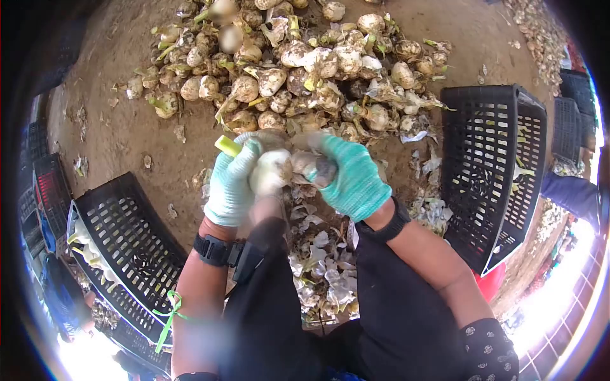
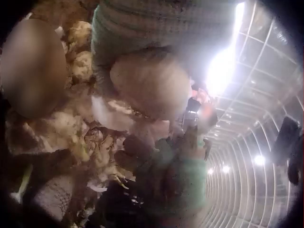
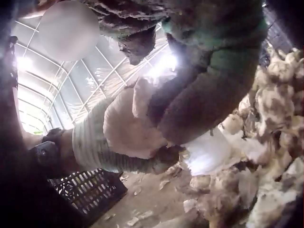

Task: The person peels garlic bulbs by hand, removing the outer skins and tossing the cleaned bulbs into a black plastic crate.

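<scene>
A pale garlic bulb (image 1: 272,170) is in my gloved left hand (image 1: 230,184), its cut green stem (image 1: 227,146) sticking out past the fingers at the upper left. My right hand (image 1: 357,181), in a green glove with dirt-darkened fingertips, is curled against the bulb's right side and pinches its papery skin. In the right wrist view the bulb (image 3: 130,126) lies between both hands, with a white flake of skin (image 3: 209,154) below the right fingers. The left wrist view shows the bulb (image 2: 152,83) close up and blurred.
A heap of dirty garlic bulbs (image 1: 305,70) covers the ground ahead. Black slatted crates stand to the right (image 1: 480,171) and left (image 1: 130,238), the left one tied with a green ribbon (image 1: 170,314). Loose peelings (image 1: 324,273) lie between the person's legs.
</scene>
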`<action>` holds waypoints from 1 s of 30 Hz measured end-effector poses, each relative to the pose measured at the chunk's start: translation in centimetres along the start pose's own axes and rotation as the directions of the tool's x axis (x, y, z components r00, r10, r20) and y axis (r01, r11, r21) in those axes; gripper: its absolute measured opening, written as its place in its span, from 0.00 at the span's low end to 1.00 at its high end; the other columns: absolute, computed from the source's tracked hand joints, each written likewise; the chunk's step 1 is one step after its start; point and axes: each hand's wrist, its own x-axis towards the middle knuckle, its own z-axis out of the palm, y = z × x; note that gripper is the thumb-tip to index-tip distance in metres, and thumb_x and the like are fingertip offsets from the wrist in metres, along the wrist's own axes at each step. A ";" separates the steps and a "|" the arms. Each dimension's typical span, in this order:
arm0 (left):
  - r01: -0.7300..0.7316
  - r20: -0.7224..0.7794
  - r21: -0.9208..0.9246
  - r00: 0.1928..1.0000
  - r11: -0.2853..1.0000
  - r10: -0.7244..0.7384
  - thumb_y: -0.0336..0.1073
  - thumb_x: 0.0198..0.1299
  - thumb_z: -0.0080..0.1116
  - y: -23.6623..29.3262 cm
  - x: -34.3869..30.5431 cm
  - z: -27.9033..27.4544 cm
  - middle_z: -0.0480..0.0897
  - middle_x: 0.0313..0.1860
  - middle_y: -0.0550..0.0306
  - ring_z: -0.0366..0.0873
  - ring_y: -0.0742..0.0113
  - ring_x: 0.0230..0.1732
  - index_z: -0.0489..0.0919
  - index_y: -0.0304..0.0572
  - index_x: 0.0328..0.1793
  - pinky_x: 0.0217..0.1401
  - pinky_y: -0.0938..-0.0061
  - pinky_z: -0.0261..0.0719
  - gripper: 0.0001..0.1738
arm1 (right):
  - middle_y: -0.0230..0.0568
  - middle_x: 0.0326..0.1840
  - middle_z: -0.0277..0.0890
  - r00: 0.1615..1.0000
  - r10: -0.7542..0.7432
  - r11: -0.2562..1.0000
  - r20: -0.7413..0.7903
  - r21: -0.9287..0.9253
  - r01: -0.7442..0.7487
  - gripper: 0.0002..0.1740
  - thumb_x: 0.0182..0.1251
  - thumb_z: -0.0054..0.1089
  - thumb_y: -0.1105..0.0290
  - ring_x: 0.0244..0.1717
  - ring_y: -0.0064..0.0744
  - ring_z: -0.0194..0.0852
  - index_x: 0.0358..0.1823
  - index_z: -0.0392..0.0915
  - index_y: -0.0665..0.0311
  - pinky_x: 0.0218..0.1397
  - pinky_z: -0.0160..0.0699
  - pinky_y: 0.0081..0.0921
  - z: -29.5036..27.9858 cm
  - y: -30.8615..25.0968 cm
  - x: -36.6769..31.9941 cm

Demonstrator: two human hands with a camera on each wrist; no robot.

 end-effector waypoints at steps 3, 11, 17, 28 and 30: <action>-0.060 0.020 0.146 0.998 0.987 0.058 0.38 0.57 0.48 0.6 0.0 0.9 0.78 0.33 0.56 0.75 0.71 0.36 0.73 0.33 0.42 0.40 0.79 0.74 0.14 | 0.54 0.30 0.75 0.998 0.050 0.970 0.049 -0.239 -0.037 0.20 0.51 0.60 0.62 0.34 0.45 0.76 0.38 0.73 0.74 0.36 0.73 0.29 0.6 -0.8 0.3; -0.152 0.104 0.101 0.985 0.983 0.141 0.41 0.55 0.52 0.4 0.1 0.0 0.78 0.36 0.54 0.75 0.72 0.35 0.74 0.31 0.39 0.38 0.80 0.74 0.17 | 0.53 0.37 0.75 0.992 -0.056 0.995 0.117 -0.078 0.065 0.13 0.54 0.50 0.79 0.36 0.38 0.76 0.42 0.73 0.73 0.42 0.72 0.24 0.4 0.2 -0.2; -0.215 0.076 0.295 0.977 0.931 0.201 0.39 0.55 0.53 0.7 0.2 -0.2 0.76 0.39 0.56 0.72 0.74 0.38 0.74 0.33 0.39 0.42 0.80 0.70 0.14 | 0.53 0.29 0.74 0.999 0.009 0.942 0.054 -0.335 0.009 0.14 0.48 0.57 0.74 0.29 0.42 0.75 0.37 0.73 0.72 0.34 0.73 0.28 0.0 -1.4 -0.5; -0.322 0.177 0.418 0.946 0.849 0.272 0.35 0.53 0.53 0.6 0.3 0.8 0.74 0.35 0.58 0.69 0.74 0.37 0.74 0.34 0.36 0.43 0.80 0.67 0.10 | 0.52 0.23 0.73 0.988 0.119 0.991 0.101 -0.065 -0.113 0.10 0.56 0.55 0.69 0.21 0.28 0.67 0.32 0.74 0.71 0.29 0.68 0.24 0.3 0.3 -0.6; -0.297 0.156 0.393 0.954 0.870 0.256 0.35 0.53 0.53 0.5 0.4 0.9 0.74 0.34 0.59 0.69 0.74 0.36 0.74 0.34 0.35 0.43 0.80 0.67 0.10 | 0.50 0.21 0.72 0.992 0.118 0.992 0.052 0.038 -0.120 0.11 0.56 0.55 0.69 0.20 0.28 0.64 0.30 0.74 0.72 0.27 0.66 0.24 0.5 0.9 -0.8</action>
